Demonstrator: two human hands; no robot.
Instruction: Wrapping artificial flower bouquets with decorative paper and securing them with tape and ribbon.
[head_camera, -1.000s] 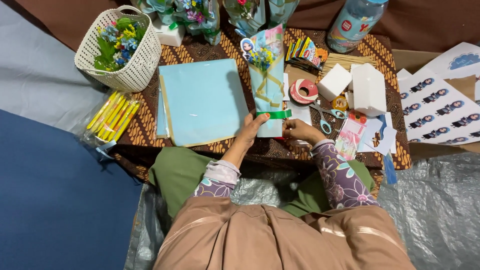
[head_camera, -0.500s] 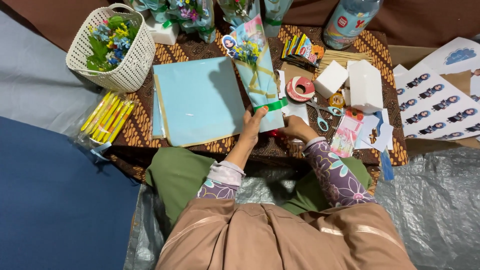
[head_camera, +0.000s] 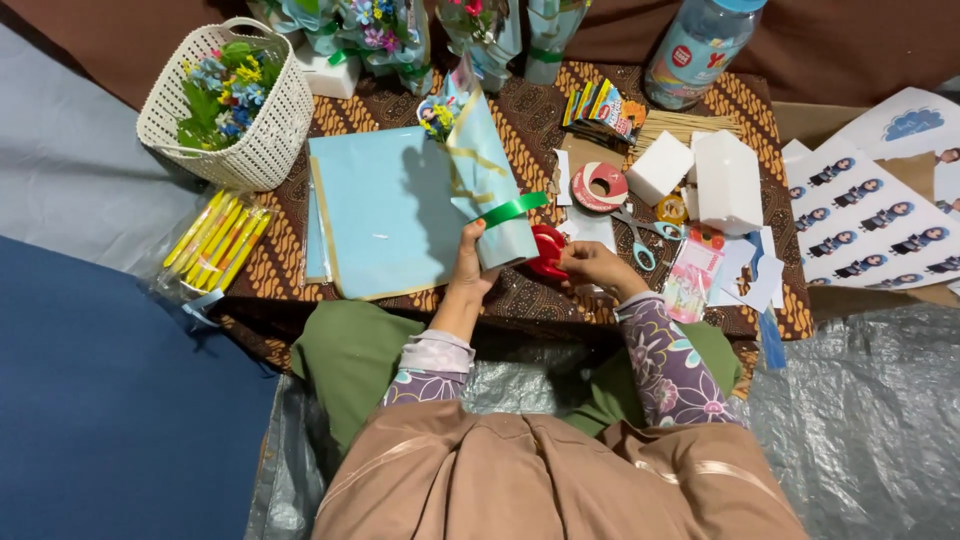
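Head view: left hand clamped round the base of the wrapped bouquet, pale blue paper cone tilted over the blue paper sheets; right hand pinching a red tape dispenser just right of the cone. Mid-binding with green ribbon; next, probably pulling snug and fastening.

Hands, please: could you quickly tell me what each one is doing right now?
Left hand: closed around the wrapped bouquet.
Right hand: holding the red scissors.

basket left of paper sheets, scissors right
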